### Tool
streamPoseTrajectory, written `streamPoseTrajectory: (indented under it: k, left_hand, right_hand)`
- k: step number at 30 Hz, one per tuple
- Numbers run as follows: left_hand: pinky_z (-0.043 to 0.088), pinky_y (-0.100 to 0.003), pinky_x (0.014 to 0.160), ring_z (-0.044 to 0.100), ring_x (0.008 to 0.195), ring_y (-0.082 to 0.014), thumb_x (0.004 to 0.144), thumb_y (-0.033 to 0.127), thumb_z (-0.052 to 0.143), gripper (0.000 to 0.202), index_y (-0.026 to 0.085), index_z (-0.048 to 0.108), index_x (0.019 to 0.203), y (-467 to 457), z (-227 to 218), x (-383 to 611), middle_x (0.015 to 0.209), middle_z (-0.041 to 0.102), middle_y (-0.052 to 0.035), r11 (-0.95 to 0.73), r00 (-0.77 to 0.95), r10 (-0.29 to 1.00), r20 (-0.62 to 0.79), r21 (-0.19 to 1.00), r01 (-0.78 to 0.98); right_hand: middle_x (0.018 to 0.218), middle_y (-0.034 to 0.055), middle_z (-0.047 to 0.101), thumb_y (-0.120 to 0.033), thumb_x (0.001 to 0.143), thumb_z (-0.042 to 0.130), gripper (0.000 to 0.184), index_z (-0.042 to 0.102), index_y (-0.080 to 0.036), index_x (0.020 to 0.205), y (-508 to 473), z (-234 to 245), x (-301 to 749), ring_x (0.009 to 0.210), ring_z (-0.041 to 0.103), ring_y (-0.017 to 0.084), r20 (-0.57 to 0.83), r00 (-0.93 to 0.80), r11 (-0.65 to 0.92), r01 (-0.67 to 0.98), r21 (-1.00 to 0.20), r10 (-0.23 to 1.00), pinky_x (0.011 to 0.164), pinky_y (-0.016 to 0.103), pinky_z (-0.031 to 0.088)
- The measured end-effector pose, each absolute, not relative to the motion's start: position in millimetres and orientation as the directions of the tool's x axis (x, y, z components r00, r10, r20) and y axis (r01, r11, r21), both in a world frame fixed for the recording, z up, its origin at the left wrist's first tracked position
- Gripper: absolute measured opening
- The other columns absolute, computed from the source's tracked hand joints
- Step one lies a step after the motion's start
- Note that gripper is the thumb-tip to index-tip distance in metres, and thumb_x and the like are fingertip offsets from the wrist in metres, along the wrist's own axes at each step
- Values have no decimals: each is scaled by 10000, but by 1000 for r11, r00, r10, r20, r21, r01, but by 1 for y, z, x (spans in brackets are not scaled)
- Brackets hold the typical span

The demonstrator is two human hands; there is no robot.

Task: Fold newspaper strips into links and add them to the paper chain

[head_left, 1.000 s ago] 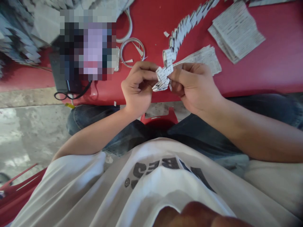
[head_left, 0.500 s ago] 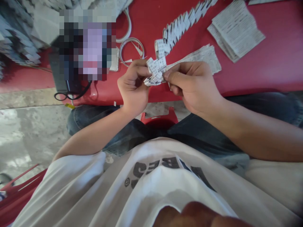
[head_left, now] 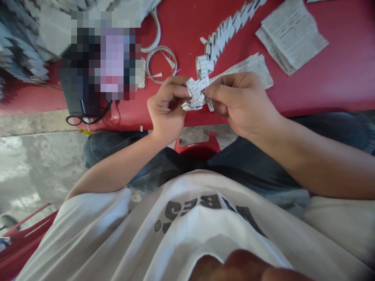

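Bearing a paper chain [head_left: 224, 34], red tabletop [head_left: 310, 89] (faintly glossy) above grey floor [head_left: 43, 168].

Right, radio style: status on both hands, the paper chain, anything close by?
Left hand, right hand: both gripping folded paper chain, near end. Chain: zigzag, runs away over red table. Close by: paper strips beyond right hand, white ring beyond left.

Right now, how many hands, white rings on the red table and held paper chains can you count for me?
Hands, left hand and right hand: 2
White rings, near ring and far ring: 2
Held paper chain: 1
Total: 5
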State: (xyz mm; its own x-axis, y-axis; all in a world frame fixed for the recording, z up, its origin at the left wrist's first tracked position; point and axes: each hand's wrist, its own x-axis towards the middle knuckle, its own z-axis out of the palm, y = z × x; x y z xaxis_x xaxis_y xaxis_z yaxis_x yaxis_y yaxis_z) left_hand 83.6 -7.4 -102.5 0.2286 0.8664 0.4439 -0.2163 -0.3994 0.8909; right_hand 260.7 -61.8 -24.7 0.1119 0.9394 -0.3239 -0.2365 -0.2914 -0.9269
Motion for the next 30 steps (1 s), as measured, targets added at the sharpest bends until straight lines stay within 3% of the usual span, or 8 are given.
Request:
streamPoseTrajectory:
  k: [4,9,14,21,26,30]
  left_hand:
    - [693,-429,985,788,1007,-180,906,597,927,343,310,801,1044,5,-129,79,1038,732,8,-403,196,878,437,895,-192]
    - [716,-466,1041,842,1105,-219,966,686,834,424,346,752,1206,13,-143,74,1049,745,10,-370,263,874,408,911,-185]
    - [750,-465,1011,863,1102,-236,960,709,832,511,344,723,1301,2,-127,77,1117,808,-12,-301,377,859,347,937,-176]
    - [749,-422,957,865,1066,-211,987,692,808,458,343,702,1263,1,-120,78,1109,797,11,-337,348,862,368,930,-148]
    - [742,-403,899,861,1044,-204,1015,711,758,442,344,684,1251,1,-118,77,1087,778,13,-331,342,871,353,936,-121]
    - [733,-462,988,853,1120,-236,1006,699,778,451,338,687,1261,2,-116,72,1107,771,-4,-326,356,871,339,940,-98]
  right_hand:
    - [565,-24,574,-371,952,951,384,719,-270,662,-63,-25,263,554,452,144,-236,95,-213,-200,-956,967,567,359,365]
    - [713,-18,686,-418,909,997,257,797,-278,827,-70,-20,259,600,546,154,-92,97,-85,-68,-994,991,548,346,383]
    - [695,-23,645,-458,1001,912,290,756,-286,827,-74,-22,257,614,562,165,27,139,10,122,-992,990,595,352,464]
    - [642,-39,592,-388,973,927,222,764,-290,857,-77,-28,259,550,486,145,128,117,89,291,-952,985,550,347,430]
    - [696,-19,669,-387,1018,884,156,794,-297,926,-81,-35,258,608,596,167,182,134,132,318,-939,974,611,351,504]
    - [840,4,788,-450,1021,877,164,812,-306,980,-79,-36,258,689,697,194,139,114,109,237,-965,984,628,353,572]
